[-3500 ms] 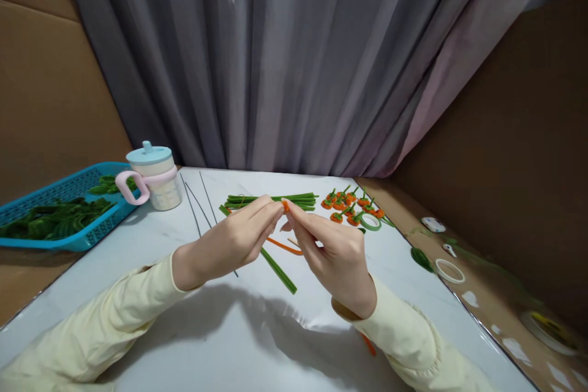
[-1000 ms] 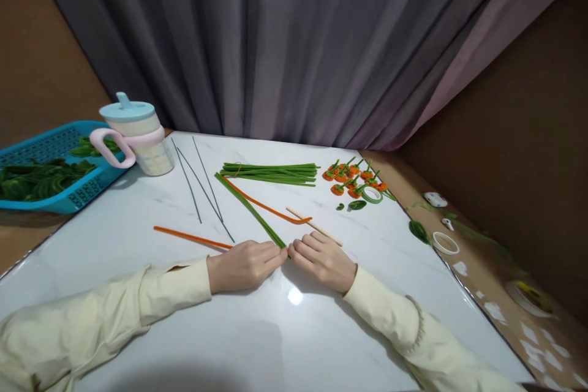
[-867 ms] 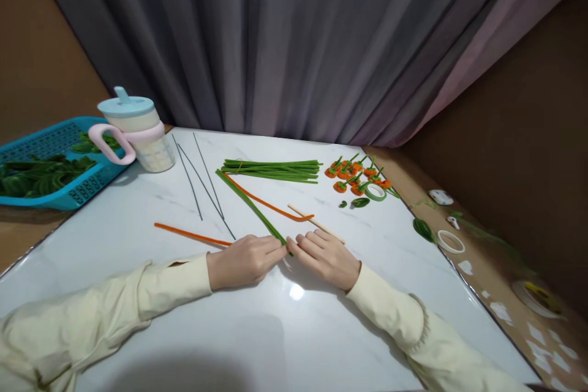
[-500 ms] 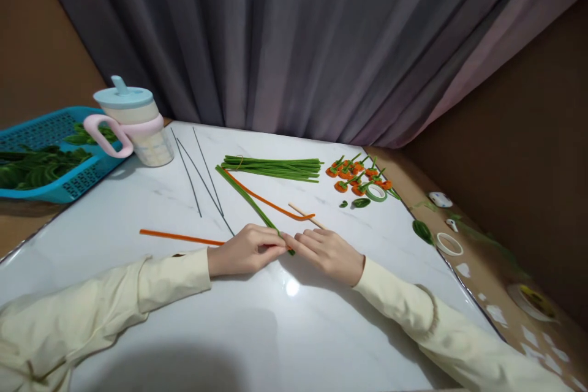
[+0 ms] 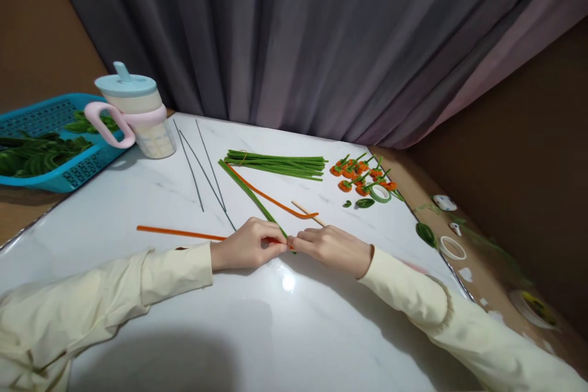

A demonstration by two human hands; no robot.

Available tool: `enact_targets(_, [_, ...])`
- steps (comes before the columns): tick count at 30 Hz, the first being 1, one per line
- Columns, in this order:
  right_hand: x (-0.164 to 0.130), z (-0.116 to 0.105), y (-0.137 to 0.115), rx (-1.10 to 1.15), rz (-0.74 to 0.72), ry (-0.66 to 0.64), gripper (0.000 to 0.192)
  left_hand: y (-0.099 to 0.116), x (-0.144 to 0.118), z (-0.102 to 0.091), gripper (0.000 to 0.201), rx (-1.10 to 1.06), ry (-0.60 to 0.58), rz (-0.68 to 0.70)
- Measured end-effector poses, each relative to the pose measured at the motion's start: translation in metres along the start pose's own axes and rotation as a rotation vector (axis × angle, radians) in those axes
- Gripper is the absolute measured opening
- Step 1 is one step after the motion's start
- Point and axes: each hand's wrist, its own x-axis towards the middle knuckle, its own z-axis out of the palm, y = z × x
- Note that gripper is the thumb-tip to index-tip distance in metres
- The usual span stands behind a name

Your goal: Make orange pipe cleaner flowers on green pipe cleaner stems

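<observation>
Marble-patterned tabletop (image 5: 285,331) carries a blue basket (image 5: 68,174), a lidded cup (image 5: 138,116) and a bundle of green pipe cleaners (image 5: 280,164). Left hand (image 5: 245,246) and right hand (image 5: 333,245) meet fingertip to fingertip near the table's middle, both pinched shut on one end of an orange pipe cleaner (image 5: 179,233) lying flat leftward, beside a single green pipe cleaner (image 5: 248,193).

Near half of surface (image 5: 285,331): bare marble, open passage up to both sleeves. Ahead of the left hand (image 5: 245,245) and right hand (image 5: 333,244): green stem (image 5: 248,192), bent orange stem (image 5: 275,201) and wooden stick (image 5: 309,213) cross the path. 3 dark wires (image 5: 202,165) lie left of these. Lidded cup (image 5: 135,111) and blue basket (image 5: 68,171) block the far left. Green bundle (image 5: 280,164) and orange flowers (image 5: 362,173) crowd the far right; curtain (image 5: 298,43) closes the back.
</observation>
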Motion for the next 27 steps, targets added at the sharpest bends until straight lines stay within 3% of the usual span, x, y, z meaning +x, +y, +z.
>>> enact_targets(3, [-0.001, -0.003, 0.001, 0.000, -0.023, -0.017, 0.020, -0.001, 0.001, -0.001, 0.019, -0.028, -0.031, -0.014])
enact_targets(7, [-0.003, -0.003, 0.000, 0.162, -0.027, -0.011, 0.022, -0.001, 0.000, -0.002, 0.020, -0.009, -0.062, 0.017])
enact_targets(16, [-0.003, 0.013, -0.003, 0.507, -0.018, 0.224, 0.025, -0.002, -0.005, 0.000, 0.024, 0.078, -0.093, 0.135])
enact_targets(21, [-0.007, 0.021, -0.009, 0.215, -0.034, 0.243, 0.025, -0.004, -0.006, 0.001, 0.023, 0.090, -0.072, 0.134])
enact_targets(27, [-0.007, 0.033, -0.023, -0.212, -0.060, 0.469, 0.033, -0.005, -0.007, 0.001, 0.021, 0.122, -0.063, 0.173])
